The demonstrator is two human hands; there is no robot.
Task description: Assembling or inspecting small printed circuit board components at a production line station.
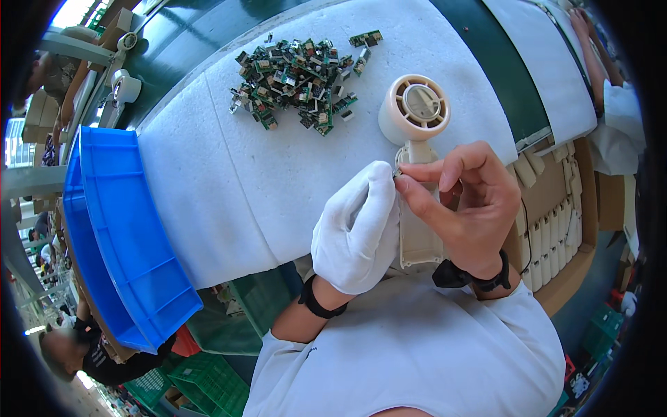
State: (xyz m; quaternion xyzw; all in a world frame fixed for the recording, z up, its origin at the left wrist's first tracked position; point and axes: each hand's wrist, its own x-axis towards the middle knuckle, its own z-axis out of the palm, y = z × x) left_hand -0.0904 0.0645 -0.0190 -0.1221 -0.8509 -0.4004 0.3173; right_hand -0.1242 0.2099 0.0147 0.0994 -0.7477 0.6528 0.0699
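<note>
A cream handheld fan [415,108] lies on the white foam sheet, its round head away from me and its handle casing [420,240] toward me. The casing looks open, like a shallow shell. My right hand [469,201], bare, pinches a tiny dark piece between thumb and forefinger over the upper part of the handle. In a white glove, my left hand [356,229] is closed, with its fingertips meeting the right ones at that piece. What the piece is stays mostly hidden by the fingers. Beyond my hands a heap of small green circuit boards [295,80] lies on the foam.
At the left stands a blue plastic bin [132,236]. A cardboard box [583,257] with rows of cream parts is at my right. Green crates [208,382] stand low at the left. Other people work at both sides, and more fan parts [125,87] lie far left.
</note>
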